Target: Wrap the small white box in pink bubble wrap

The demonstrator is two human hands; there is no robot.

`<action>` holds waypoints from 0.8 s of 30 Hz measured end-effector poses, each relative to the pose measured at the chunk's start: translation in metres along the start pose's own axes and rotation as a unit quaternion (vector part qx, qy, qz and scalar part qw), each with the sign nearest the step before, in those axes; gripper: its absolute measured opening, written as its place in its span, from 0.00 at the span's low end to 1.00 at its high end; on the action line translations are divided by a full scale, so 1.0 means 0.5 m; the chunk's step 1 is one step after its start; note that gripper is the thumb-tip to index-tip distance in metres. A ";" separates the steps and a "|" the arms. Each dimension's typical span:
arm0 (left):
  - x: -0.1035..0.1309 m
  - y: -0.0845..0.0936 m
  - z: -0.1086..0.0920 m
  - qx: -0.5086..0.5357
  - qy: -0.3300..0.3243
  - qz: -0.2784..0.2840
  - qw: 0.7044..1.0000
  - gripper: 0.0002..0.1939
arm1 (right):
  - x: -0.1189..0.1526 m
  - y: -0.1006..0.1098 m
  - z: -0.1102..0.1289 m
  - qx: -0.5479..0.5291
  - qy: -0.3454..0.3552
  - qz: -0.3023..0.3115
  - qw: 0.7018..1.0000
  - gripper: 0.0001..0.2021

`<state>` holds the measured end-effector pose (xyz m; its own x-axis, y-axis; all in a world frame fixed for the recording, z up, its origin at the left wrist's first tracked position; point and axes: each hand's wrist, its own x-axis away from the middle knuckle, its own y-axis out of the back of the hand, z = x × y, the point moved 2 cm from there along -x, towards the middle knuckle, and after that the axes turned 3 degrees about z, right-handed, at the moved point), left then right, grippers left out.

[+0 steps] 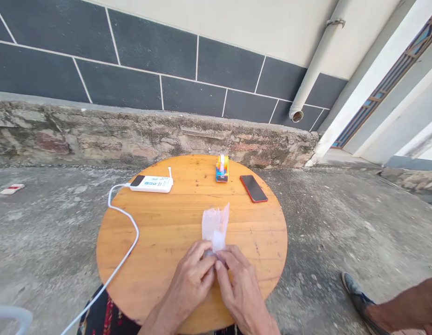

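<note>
A translucent, pinkish-white wrapping sheet (215,222) with a fine texture lies on the round wooden table (160,232), its far end spread flat and ragged. At its near end, my left hand (193,270) and my right hand (239,279) meet, fingers bent and pinching the sheet from both sides. A small pale, shiny bulge shows in the sheet just beyond the fingertips; what it wraps, if anything, cannot be made out. My fingers cover the sheet's nearest edge.
Toward the table's far edge stands an orange-and-blue tape dispenser (222,170). Right of it lies a red-edged phone (253,188). On the left, a white device (151,184) trails a white cable (135,228) over the table edge. Another person's leg (404,304) is at lower right.
</note>
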<state>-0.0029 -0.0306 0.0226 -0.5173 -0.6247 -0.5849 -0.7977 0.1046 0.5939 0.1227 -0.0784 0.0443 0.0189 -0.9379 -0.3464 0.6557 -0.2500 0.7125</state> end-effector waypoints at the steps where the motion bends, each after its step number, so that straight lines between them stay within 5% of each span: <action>1: 0.003 -0.002 0.002 -0.003 0.006 -0.004 1.000 0.12 | -0.001 0.004 0.000 0.001 -0.001 0.009 1.000 0.10; 11: 0.005 0.000 0.009 0.014 0.018 -0.007 1.000 0.20 | -0.012 0.008 0.013 0.073 -0.020 0.072 0.995 0.09; 19: 0.008 -0.007 0.011 0.020 0.032 -0.027 0.999 0.12 | 0.018 -0.019 -0.019 0.124 0.113 -0.050 0.985 0.15; 24: 0.007 -0.003 0.004 -0.028 0.011 -0.076 0.997 0.12 | 0.013 -0.005 -0.021 0.163 0.159 -0.047 0.972 0.15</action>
<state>-0.0043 -0.0313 0.0185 -0.3847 -0.6471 -0.6583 -0.8477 -0.0346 0.5294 0.1289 -0.0813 0.0341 0.2372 -0.7979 -0.5541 0.3918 -0.4434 0.8062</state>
